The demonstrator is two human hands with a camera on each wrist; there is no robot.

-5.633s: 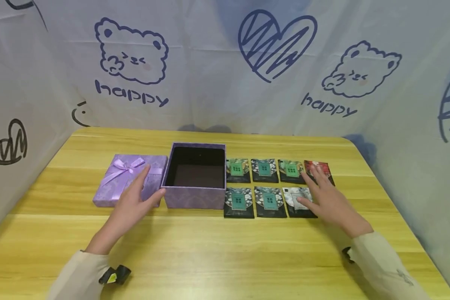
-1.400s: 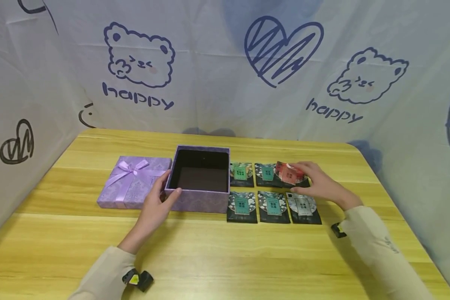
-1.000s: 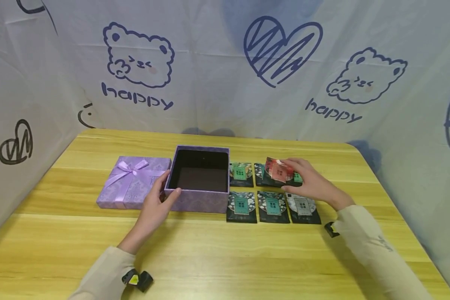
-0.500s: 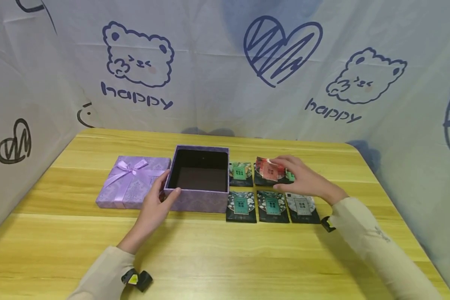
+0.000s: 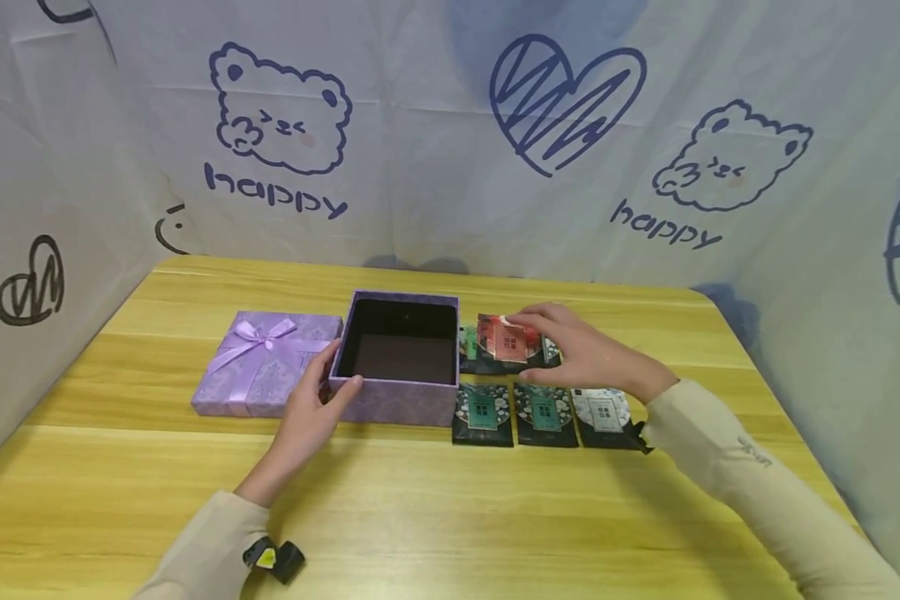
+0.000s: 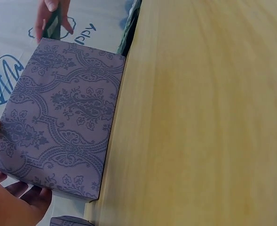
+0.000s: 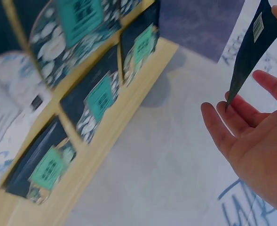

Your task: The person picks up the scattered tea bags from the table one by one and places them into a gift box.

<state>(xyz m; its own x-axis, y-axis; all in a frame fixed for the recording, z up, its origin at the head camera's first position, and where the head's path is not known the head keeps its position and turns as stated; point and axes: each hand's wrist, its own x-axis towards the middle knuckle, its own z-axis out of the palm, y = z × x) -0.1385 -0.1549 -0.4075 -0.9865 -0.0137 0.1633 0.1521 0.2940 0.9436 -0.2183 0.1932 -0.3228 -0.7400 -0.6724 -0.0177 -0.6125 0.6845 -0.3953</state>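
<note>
My left hand [image 5: 307, 421] holds the left side of the open purple box [image 5: 397, 402], thumb at its front corner. In the left wrist view, that hand's fingers [image 6: 27, 200] wrap the end of the box [image 6: 63, 117]. My right hand [image 5: 596, 354] pinches the red-and-black packet [image 5: 504, 340], raised over the back row of packets just right of the box. The right wrist view shows this packet's dark back [image 7: 253, 44] standing on edge between thumb and fingers of the right hand [image 7: 260, 141]. The box's dark inside holds nothing visible.
A purple lid [image 5: 270, 367] with a ribbon bow lies left of the box. In front are two teal-labelled packets [image 5: 482, 414] and a white one [image 5: 602, 412]; green- and teal-labelled packets [image 7: 100, 99] form the back row. A printed cloth [image 5: 420, 167] hangs behind the table.
The red packet, first lying at the right end of the back row, was picked up by my right hand and has travelled left towards the box. My left hand has moved from over the lid onto the box.
</note>
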